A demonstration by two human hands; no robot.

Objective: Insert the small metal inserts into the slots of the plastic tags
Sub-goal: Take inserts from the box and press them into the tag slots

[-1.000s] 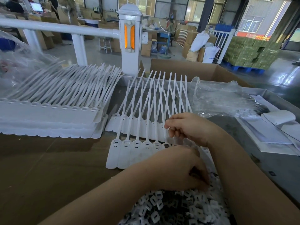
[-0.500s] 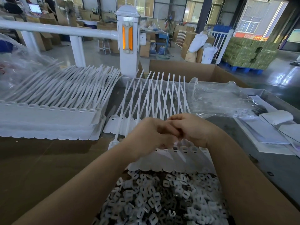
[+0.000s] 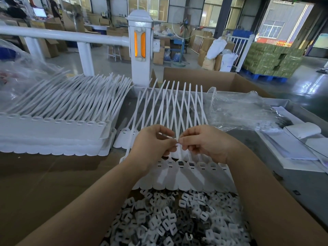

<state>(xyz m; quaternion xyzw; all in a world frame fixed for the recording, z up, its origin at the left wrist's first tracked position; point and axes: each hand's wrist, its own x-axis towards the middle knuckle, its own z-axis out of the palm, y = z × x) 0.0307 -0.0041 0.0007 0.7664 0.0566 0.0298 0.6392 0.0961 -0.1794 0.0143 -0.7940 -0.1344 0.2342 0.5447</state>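
Both hands meet just above the row of tags (image 3: 191,176) that lies on the tabletop (image 3: 44,183). The left hand (image 3: 152,144) and the right hand (image 3: 205,142) each have curled fingers, and their fingertips pinch one small white piece between them; it is too small to tell if it is an insert or the strap of a tag. The pile of inserts (image 3: 177,219) lies on the near side of the row of tags, touching its scalloped edge. In my judgement the step is to seat one insert in a slot. To do it well, turn the insert so it lines up with the square slot, then press it straight down until it sits flush.
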